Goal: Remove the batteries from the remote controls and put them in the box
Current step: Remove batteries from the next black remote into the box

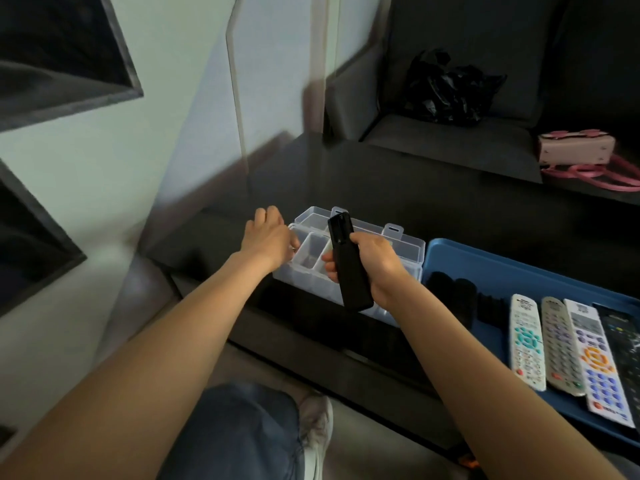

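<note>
Black remote (349, 268): held upright in the right hand (377, 268), frame centre, over the box; grip closed round its body.
Left hand (268, 242): fingers curled at the left rim of the box; contents cannot be told.
Clear box (412, 249): open, on the dark surface (346, 174), centre.
Blue tray (512, 271): lower right; four remotes (568, 351) are laid there.
Advice: any battery is best released low, inside one compartment.

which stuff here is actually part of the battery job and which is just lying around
Part of the job:
black remote gripped in the right hand
clear compartment box, left hand at its edge
four remotes in the blue tray

Lying about:
black plastic bag on the sofa
pink handbag
</note>
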`<state>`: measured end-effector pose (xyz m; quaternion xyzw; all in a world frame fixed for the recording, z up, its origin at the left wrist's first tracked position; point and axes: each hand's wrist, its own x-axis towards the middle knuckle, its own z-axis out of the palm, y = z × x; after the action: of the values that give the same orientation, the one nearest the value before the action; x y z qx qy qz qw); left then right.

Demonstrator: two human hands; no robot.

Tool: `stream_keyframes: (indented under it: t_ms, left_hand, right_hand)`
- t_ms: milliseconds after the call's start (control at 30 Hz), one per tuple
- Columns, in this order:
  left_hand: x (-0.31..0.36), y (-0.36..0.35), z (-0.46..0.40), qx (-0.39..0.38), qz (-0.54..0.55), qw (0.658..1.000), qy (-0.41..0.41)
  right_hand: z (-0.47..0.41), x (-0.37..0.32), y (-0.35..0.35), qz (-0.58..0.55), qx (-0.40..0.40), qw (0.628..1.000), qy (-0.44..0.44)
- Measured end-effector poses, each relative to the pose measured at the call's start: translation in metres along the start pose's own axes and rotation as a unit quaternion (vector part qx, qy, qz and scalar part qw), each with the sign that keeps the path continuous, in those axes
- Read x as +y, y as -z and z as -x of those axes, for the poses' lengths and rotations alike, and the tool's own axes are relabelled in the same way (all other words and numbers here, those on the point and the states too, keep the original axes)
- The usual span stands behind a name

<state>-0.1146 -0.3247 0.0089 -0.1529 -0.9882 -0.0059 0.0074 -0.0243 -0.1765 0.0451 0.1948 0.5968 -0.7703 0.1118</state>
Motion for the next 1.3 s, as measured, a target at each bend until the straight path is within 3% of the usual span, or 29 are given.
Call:
stream_keyframes:
  t_ms: [233,500,633,800,1033,1100,1167,1300]
  left_hand:
    - [-0.004,-0.013,-0.039,-0.167,0.027,0.985,0.041]
    - [-0.006,-0.014,-0.042,-0.214,0.048,0.975,0.032]
    - [-0.008,-0.012,-0.037,-0.181,0.085,0.98,0.001]
    - [-0.012,-0.001,-0.021,-0.059,0.168,0.984,-0.028]
    - [-0.022,-0.005,-0.002,0.149,0.306,0.939,-0.056]
    - [-0.02,-0.003,-0.002,0.124,0.344,0.929,-0.063]
    - [-0.015,0.001,-0.002,0.059,0.313,0.945,-0.077]
    - [-0.009,0.009,-0.007,-0.006,0.062,0.993,-0.098]
  right_hand:
    - [-0.01,0.006,-0.008,0.021,0.013,1.0,-0.013]
    - [-0.018,0.006,-0.012,0.052,0.022,0.998,-0.012]
    - [-0.018,0.006,-0.017,0.058,0.023,0.998,-0.009]
    - [-0.016,0.005,-0.018,0.07,0.021,0.997,-0.01]
    - [-0.013,0.004,-0.021,0.073,0.027,0.997,-0.008]
    - [-0.013,0.004,-0.023,0.079,0.029,0.996,-0.006]
    - [-0.012,0.004,-0.025,0.08,0.027,0.996,-0.004]
    - [-0.011,0.003,-0.027,0.081,0.026,0.996,0.002]
